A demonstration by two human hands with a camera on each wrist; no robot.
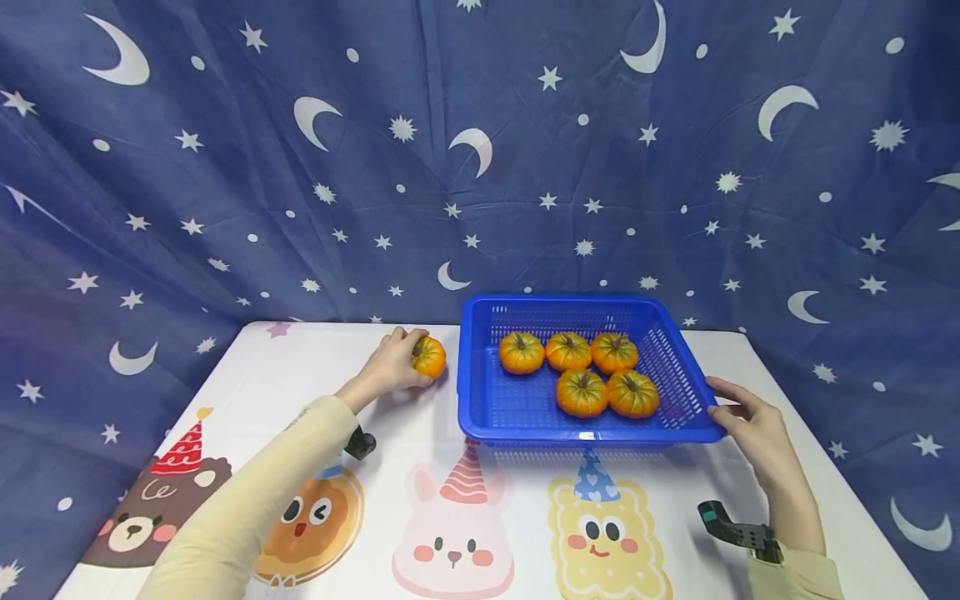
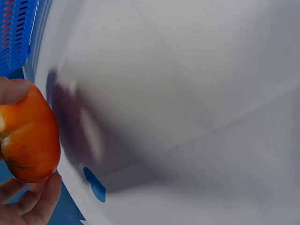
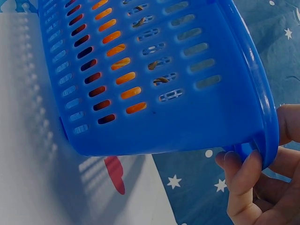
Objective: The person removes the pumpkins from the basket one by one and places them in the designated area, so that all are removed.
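My left hand (image 1: 392, 360) grips a small orange pumpkin (image 1: 428, 357) just left of the blue plastic basket (image 1: 525, 433). In the left wrist view the thumb lies over the top of this pumpkin (image 2: 33, 136) and the fingertips support its lower side; its shadow falls on the white surface. My right hand (image 1: 753, 421) pinches the rim of the basket at its right side, and the right wrist view shows fingers (image 3: 248, 173) curled under that rim. Inside the basket sit several similar pumpkins (image 1: 581, 392), three in the back row and two in front.
The table (image 1: 420, 450) has a white cover printed with cartoon animals and party hats. A blue curtain (image 1: 375, 167) with moons and stars hangs close behind the table and along its sides. Dark camera mounts (image 1: 738, 531) are strapped at both wrists.
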